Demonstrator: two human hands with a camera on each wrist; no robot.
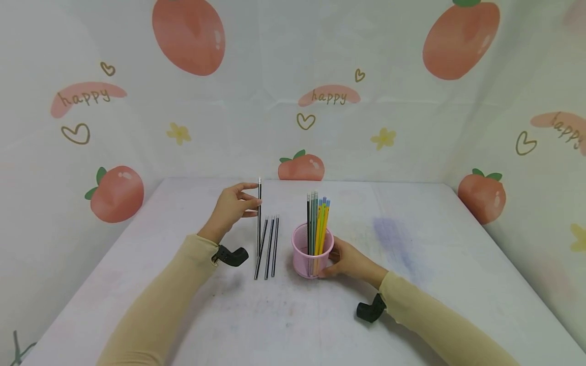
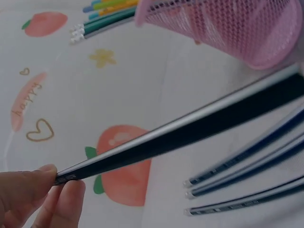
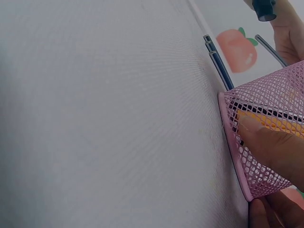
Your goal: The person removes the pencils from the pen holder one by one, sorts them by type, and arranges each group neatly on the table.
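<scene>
My left hand pinches a black-and-silver pencil near its top, holding it almost upright. In the left wrist view, thumb and fingertips close on one end of this pencil. Just right of it, three similar dark pencils lie side by side on the table. A pink mesh pencil cup stands upright further right, with yellow pencils and several dark and green pencils inside. My right hand grips the cup's right side low down, its thumb against the mesh.
A white cloth covers the table, with a bluish smudge to the right. Behind it hangs a backdrop printed with peaches. A black wrist camera sits on the left wrist, another on the right.
</scene>
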